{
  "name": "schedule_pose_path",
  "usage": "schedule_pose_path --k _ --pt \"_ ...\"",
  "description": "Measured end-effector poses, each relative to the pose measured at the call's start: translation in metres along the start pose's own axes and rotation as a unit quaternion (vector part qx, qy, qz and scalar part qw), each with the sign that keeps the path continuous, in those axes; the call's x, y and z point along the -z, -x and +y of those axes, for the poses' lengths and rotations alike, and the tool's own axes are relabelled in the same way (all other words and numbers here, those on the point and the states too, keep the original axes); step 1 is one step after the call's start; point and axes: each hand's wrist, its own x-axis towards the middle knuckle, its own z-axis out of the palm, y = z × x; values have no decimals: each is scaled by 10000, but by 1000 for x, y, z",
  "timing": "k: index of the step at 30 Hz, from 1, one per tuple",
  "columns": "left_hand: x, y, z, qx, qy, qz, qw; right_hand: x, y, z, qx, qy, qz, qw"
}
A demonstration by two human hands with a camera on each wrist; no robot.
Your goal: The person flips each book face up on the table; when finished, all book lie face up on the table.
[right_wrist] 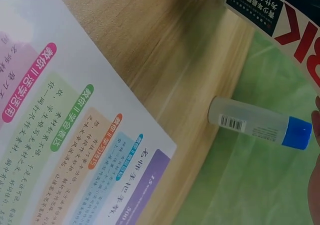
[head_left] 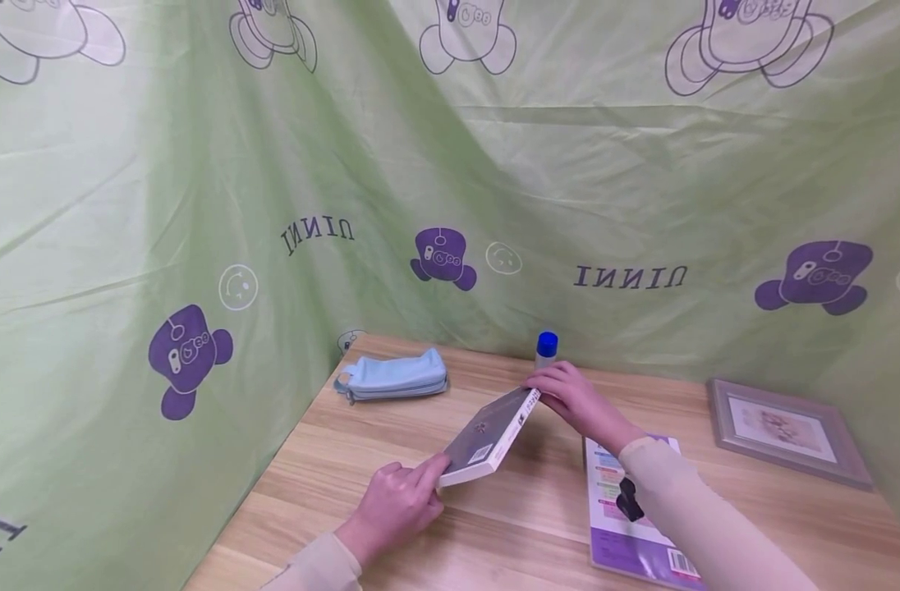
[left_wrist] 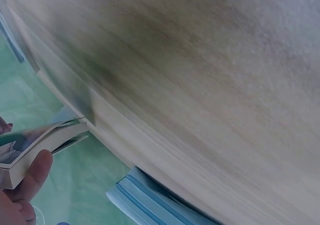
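Note:
A thick paperback book (head_left: pixel 487 435) with a dark grey cover is held tilted above the wooden table, its spine toward the right. My left hand (head_left: pixel 398 497) grips its near left corner, and in the left wrist view a finger (left_wrist: pixel 37 172) lies along the page edges. The far upper end is gripped by my right hand (head_left: pixel 571 398). Close behind that hand stands a clear bottle with a blue cap (head_left: pixel 547 344), also in the right wrist view. Under my right forearm lies a purple and white book (head_left: pixel 613 542), flat on the table.
A light blue pencil case (head_left: pixel 394 376) rests at the back left of the wooden table (head_left: pixel 309 460). At the back right lies a framed picture (head_left: pixel 782 427). Green patterned cloth (head_left: pixel 605 180) hangs behind and along the left side.

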Motion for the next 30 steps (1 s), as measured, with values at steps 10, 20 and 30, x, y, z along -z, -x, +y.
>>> schedule_pose_path --k 10,20,30 --pt "-1 0 0 328 354 485 9977 0 -2 2 48 -30 270 9996" --pt "0 1 2 585 551 619 9948 2 -6 -2 -143 -63 323 9994" --pt "-1 0 0 558 740 582 9940 3 -7 -4 -401 -275 218 9986"
